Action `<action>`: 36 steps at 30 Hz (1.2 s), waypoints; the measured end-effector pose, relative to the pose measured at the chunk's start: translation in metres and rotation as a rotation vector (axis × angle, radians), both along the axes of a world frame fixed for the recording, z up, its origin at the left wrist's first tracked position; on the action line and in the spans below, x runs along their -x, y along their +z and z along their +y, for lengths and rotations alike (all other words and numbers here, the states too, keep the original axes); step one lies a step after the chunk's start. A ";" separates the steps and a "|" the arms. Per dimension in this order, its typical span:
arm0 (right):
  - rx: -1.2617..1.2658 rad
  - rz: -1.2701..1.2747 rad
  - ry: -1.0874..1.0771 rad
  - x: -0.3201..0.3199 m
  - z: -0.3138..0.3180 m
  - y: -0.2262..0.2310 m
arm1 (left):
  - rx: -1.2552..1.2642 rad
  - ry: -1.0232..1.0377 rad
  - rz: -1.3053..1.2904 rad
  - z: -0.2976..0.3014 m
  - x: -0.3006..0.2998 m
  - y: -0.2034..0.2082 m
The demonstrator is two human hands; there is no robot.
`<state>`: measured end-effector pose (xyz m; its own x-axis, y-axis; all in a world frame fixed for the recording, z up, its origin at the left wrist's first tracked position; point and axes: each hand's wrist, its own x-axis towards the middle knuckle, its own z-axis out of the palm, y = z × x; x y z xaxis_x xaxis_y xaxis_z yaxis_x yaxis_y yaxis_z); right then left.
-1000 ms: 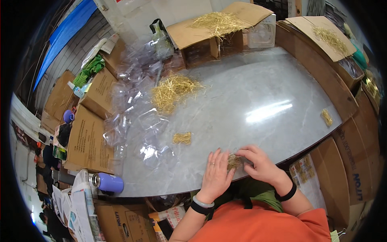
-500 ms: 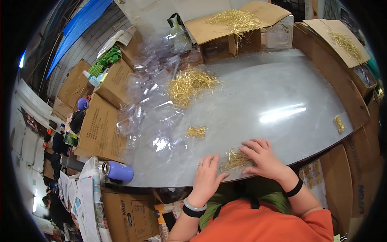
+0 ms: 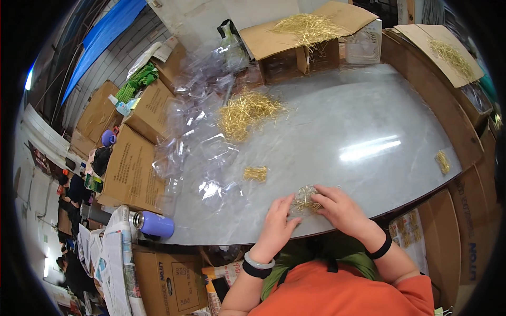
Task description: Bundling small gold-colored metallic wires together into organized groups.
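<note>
Between my hands, near the table's front edge, is a clear plastic packet (image 3: 307,193) with thin gold-coloured pieces in it. My left hand (image 3: 276,221) holds its left side, thumb towards me. My right hand (image 3: 340,210) is curled over its right side, with the fingertips on the gold pieces. Whether the packet is sealed I cannot tell. A small neat bundle of gold pieces (image 3: 255,174) lies just beyond my left hand. Farther off sits a large loose heap of the same gold pieces (image 3: 247,115).
Many clear plastic packets (image 3: 197,137) cover the table's left side. A purple flask (image 3: 157,224) stands at the front left corner. Another gold bundle (image 3: 443,162) lies by the right edge. Cardboard boxes (image 3: 132,174) line the left, and a cardboard flap (image 3: 258,42) at the back carries more gold pieces.
The gold pieces between my hands have gone from a flat spread to a gathered clump in the plastic. My right hand has shifted left and closed in, and my left fingers have moved inward.
</note>
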<state>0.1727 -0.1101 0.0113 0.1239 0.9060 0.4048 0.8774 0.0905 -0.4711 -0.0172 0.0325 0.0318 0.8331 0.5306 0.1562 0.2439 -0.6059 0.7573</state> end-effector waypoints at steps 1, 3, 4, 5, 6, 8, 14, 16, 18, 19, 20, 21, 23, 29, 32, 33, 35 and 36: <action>-0.025 -0.006 -0.025 -0.002 -0.001 0.003 | -0.184 -0.011 0.050 0.002 0.002 0.001; -0.033 -0.011 -0.093 -0.003 -0.005 0.011 | -0.264 -0.002 0.066 0.004 0.001 -0.002; -0.015 -0.012 -0.132 -0.003 -0.008 0.018 | -0.303 0.007 0.074 0.005 0.001 -0.003; 0.003 -0.013 -0.171 -0.002 -0.010 0.021 | -0.286 0.007 0.084 0.004 -0.002 -0.002; 0.007 -0.016 -0.164 -0.002 -0.010 0.020 | -0.267 0.007 0.097 0.004 -0.007 0.002; 0.015 -0.022 -0.151 0.000 -0.008 0.016 | -0.185 0.004 0.107 0.002 -0.016 0.002; -0.044 -0.074 -0.046 0.000 -0.011 -0.013 | -0.048 0.002 0.098 -0.004 -0.027 0.002; -0.044 -0.055 -0.054 0.000 -0.014 -0.011 | -0.206 0.012 0.089 -0.008 -0.019 0.002; -0.067 -0.048 -0.064 0.002 -0.016 -0.005 | -0.266 0.013 0.085 -0.010 -0.017 0.001; -0.090 -0.050 -0.071 0.003 -0.016 0.002 | -0.297 0.016 0.083 -0.010 -0.016 0.001; -0.113 -0.051 -0.077 0.005 -0.015 0.006 | -0.344 -0.020 0.129 -0.009 -0.015 0.002; -0.115 -0.028 -0.077 0.005 -0.014 0.008 | -0.390 -0.058 0.172 -0.008 -0.017 0.004; -0.121 0.017 -0.077 0.005 -0.014 0.010 | -0.452 -0.124 0.209 -0.004 -0.018 0.005; -0.069 0.006 -0.067 0.005 -0.013 -0.001 | -0.376 -0.057 0.158 -0.004 -0.016 0.005; -0.086 0.026 -0.112 0.010 -0.009 -0.005 | -0.322 0.077 0.149 -0.021 -0.004 0.004; -0.087 0.032 -0.133 0.012 -0.008 -0.004 | -0.297 0.086 0.138 -0.025 -0.001 0.003; -0.089 0.045 -0.175 0.014 -0.005 -0.002 | -0.245 0.070 0.127 -0.029 0.002 0.001; -0.099 0.047 -0.180 0.014 -0.003 -0.002 | -0.224 0.043 0.121 -0.027 0.004 0.003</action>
<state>0.1584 -0.1132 0.0098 0.3007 0.8236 0.4809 0.8608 -0.0173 -0.5087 -0.0213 0.0054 0.0343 0.8304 0.5292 0.1741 0.3539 -0.7424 0.5688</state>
